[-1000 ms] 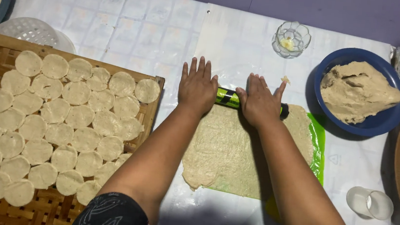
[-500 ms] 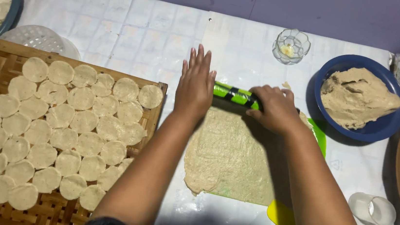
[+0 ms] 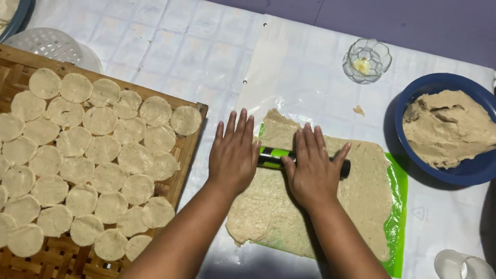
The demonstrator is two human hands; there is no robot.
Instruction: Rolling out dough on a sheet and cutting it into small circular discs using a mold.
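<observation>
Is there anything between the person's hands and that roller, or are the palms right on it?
Nothing visible is between them. The left hand and the right hand press flat on the black and green roller, which lies across the flattened dough sheet on the green mat.

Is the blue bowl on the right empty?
No, the blue bowl holds a big lump of tan dough.
</observation>
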